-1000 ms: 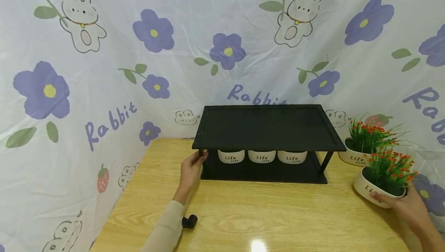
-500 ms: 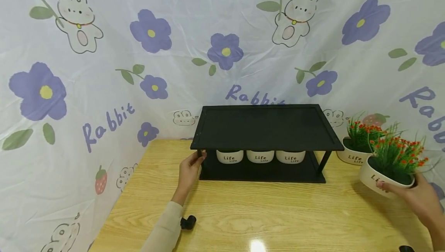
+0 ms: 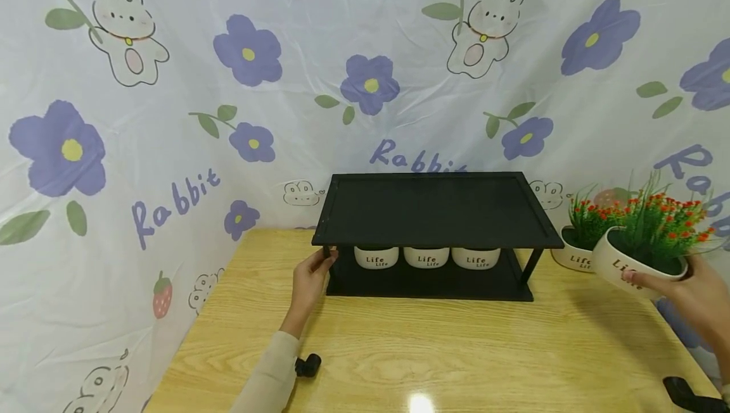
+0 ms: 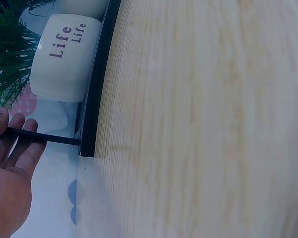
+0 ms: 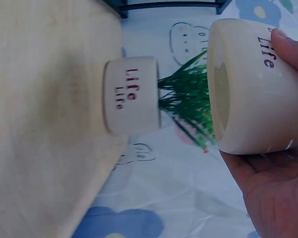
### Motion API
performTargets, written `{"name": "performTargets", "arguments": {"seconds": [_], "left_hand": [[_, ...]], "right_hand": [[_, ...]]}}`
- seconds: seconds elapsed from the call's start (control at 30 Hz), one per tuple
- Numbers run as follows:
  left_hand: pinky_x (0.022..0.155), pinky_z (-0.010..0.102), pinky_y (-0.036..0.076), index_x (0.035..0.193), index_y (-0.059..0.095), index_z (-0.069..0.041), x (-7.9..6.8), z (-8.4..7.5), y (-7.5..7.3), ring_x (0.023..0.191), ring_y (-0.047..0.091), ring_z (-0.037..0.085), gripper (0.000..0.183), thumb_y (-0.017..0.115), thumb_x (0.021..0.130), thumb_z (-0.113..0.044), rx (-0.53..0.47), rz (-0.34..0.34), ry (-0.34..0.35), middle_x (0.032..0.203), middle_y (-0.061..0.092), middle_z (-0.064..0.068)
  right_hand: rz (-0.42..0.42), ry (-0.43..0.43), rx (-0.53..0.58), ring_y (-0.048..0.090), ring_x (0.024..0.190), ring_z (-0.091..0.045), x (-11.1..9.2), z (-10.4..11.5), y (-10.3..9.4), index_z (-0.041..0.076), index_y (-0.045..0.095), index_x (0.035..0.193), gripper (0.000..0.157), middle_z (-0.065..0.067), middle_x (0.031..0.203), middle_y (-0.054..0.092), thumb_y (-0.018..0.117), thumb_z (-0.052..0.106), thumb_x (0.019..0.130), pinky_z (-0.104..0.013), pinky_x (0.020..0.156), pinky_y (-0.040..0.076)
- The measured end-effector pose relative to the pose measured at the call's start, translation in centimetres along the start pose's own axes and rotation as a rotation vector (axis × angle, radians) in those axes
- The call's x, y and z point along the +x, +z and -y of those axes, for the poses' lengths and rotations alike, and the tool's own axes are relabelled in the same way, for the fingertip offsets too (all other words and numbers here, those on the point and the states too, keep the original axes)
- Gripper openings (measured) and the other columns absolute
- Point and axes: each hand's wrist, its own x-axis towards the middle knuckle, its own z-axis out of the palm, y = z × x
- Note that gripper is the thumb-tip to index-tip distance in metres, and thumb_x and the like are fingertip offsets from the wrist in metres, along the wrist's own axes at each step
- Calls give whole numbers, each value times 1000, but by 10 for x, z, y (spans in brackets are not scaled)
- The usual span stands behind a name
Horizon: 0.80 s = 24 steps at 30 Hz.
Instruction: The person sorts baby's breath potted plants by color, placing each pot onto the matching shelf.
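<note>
A white flowerpot with red flowers (image 3: 639,264) hangs above the table's right end, tilted, its shadow below. My right hand (image 3: 692,296) grips it, the thumb across its "Life" lettering; in the right wrist view its bare underside (image 5: 221,89) shows. Behind it a second flowerpot (image 3: 575,258) stands on the table. My left hand (image 3: 310,280) holds the front left post (image 4: 44,136) of a black two-tier shelf (image 3: 439,210), thumb on one side and fingers on the other. On the shelf's lower board, several white pots (image 3: 426,258) stand in a row, their plants hidden from above by the top board.
The wooden table (image 3: 399,343) runs up to a fabric backdrop (image 3: 319,20) printed with rabbits and purple flowers. Dark camera mounts are on my left wrist (image 3: 308,365) and right wrist (image 3: 690,394). The shelf's top board covers the lower row from above.
My right hand has lifted the flowerpot up and a little to the right, off the table's right side. My left hand keeps its hold on the shelf post.
</note>
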Motion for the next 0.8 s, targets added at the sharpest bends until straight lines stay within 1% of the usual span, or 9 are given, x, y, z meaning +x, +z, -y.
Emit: {"name": "performTargets", "arguments": {"seconds": [0.1, 0.27, 0.33, 0.47, 0.53, 0.57, 0.67, 0.73, 0.8], "left_hand": [[108, 46, 58, 130, 75, -3, 0, -1, 0, 120, 74, 34, 28, 68, 105, -14, 5, -2, 3, 122, 79, 16], [109, 51, 56, 130, 75, -2, -1, -2, 0, 121, 73, 36, 29, 69, 105, -15, -17, 3, 3, 123, 78, 19], [110, 53, 55, 131, 75, -2, -1, -3, -1, 122, 72, 37, 30, 69, 105, -17, -29, 7, 4, 124, 77, 20], [111, 53, 54, 132, 74, -1, -1, -3, 0, 123, 72, 38, 31, 69, 106, -17, -24, 9, -6, 125, 77, 21], [111, 52, 55, 131, 75, -3, 0, -3, 0, 122, 72, 36, 29, 69, 106, -16, -15, 8, -10, 124, 77, 19], [110, 50, 55, 130, 75, -3, 0, -3, 0, 122, 73, 36, 28, 69, 106, -16, -8, 6, -12, 124, 78, 18], [109, 47, 57, 129, 77, -5, 1, -2, 0, 121, 73, 33, 27, 69, 105, -15, 6, 3, -8, 122, 79, 16], [109, 46, 57, 129, 76, -3, 1, -1, 0, 120, 74, 33, 27, 68, 106, -13, 21, 1, -4, 122, 79, 15], [109, 45, 58, 129, 76, -3, 1, -1, 0, 120, 74, 33, 27, 68, 106, -13, 29, -2, -2, 122, 79, 15]], "right_hand": [[2, -8, -15, 23, 135, -79, 3, 10, -4, -14, -7, 163, 114, -54, 161, 3, 68, 47, 103, -89, 101, 28], [4, -16, -24, 16, 139, -80, 8, 25, -8, -12, -13, 163, 119, -49, 164, -7, 68, 50, 101, -90, 106, 22], [0, -50, -12, 18, 138, -80, 11, 30, -10, -11, -11, 164, 117, -51, 163, -3, 69, 47, 101, -91, 105, 22], [-4, -122, -25, 31, 129, -79, 16, 44, -14, -12, -1, 165, 111, -55, 153, 26, 70, 44, 101, -89, 97, 31], [-13, -147, -48, 35, 127, -77, 20, 53, -15, -12, 4, 166, 109, -54, 146, 35, 70, 46, 100, -87, 94, 35], [-10, -150, -59, 36, 127, -76, 22, 58, -15, -10, 4, 166, 111, -53, 147, 36, 71, 48, 100, -87, 93, 35], [8, -155, -61, 35, 131, -75, 27, 75, -14, -2, 1, 170, 114, -48, 161, 26, 72, 52, 98, -89, 96, 34], [36, -157, -53, 34, 134, -74, 30, 88, -13, 1, -2, 170, 117, -47, 163, 21, 73, 53, 97, -89, 98, 32], [64, -165, -39, 35, 135, -72, 34, 101, -11, 0, -1, 170, 119, -47, 161, 26, 74, 54, 96, -88, 99, 33]]}}
